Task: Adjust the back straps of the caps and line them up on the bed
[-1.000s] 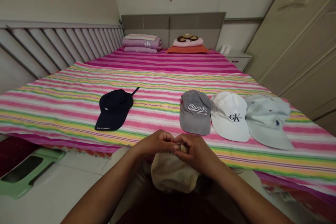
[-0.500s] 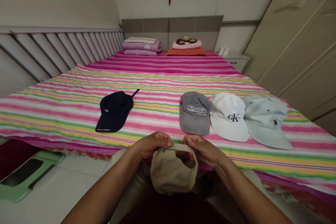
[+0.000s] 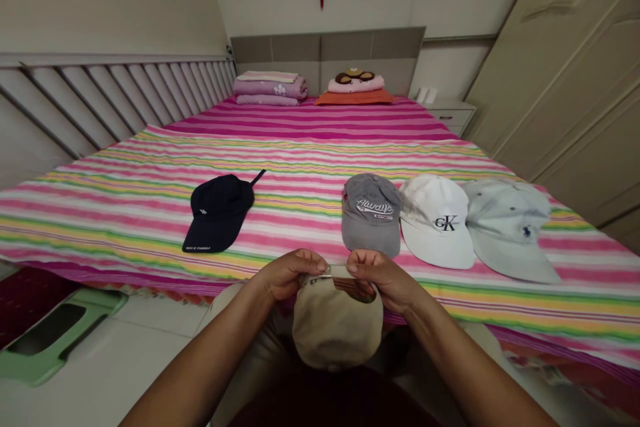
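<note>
A beige baseball cap [image 3: 337,327] hangs between my hands at the bed's near edge, its back opening and strap facing up. My left hand [image 3: 293,273] pinches the strap by the metal buckle. On the other side, my right hand [image 3: 383,277] pinches the strap between thumb and fingers. Just beyond lies a grey cap [image 3: 371,217] with white lettering. Beside it a white cap [image 3: 435,220] with dark letters touches a pale grey-green cap [image 3: 510,227]. A navy cap [image 3: 220,210], its strap sticking out, lies apart on the left.
The caps rest on a striped bedsheet [image 3: 295,193]. Folded purple bedding [image 3: 270,88] and a pink and orange pile [image 3: 355,95] sit by the headboard [image 3: 280,53]. A green stool [image 3: 75,333] stands on the floor at left; a nightstand [image 3: 453,117] is at far right.
The beige cap has shifted slightly right and its opening looks narrower, the strap bending up between my hands. My hands stay on the strap. The other caps have not moved.
</note>
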Motion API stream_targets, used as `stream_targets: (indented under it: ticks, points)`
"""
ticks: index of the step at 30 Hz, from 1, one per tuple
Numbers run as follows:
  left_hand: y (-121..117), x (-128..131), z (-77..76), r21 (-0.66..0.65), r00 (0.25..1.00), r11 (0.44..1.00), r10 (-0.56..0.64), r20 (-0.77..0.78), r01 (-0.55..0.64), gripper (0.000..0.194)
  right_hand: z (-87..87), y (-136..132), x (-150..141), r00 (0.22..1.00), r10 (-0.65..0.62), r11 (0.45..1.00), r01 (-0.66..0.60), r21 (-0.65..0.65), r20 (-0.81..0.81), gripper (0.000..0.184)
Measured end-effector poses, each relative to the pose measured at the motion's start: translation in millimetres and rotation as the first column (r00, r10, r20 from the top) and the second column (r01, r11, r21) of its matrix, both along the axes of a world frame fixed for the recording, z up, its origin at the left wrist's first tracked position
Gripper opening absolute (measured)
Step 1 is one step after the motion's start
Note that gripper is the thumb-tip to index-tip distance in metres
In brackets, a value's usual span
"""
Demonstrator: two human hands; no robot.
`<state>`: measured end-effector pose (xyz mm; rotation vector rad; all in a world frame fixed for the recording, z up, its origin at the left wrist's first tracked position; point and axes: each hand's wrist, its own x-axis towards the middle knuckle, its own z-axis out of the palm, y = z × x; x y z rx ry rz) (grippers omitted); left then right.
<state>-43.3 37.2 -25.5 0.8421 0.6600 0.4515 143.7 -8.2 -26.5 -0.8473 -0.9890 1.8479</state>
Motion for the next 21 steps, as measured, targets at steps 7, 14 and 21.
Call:
stream_targets:
  ticks: [7,14,21]
  points:
    - [0.3,-1.3,2.0,0.011,0.999,1.0,0.019,-0.034,-0.019,0.023,7.3,2.7,0.2,1.0,-0.006,1.0,0.006,-0.02,-0.003,0.027]
    - [0.8,-1.1,5.7,0.004,0.999,0.999,0.035,-0.034,-0.035,0.018,6.2,6.1,2.1,0.999,-0.001,0.999,-0.001,-0.04,-0.052,0.027]
    - [5.5,-2.2,15.5,0.013,0.996,0.998,0.057,0.067,-0.058,0.015,16.4,3.6,11.5,0.982,0.178,0.984,-0.177,-0.02,0.065,0.029]
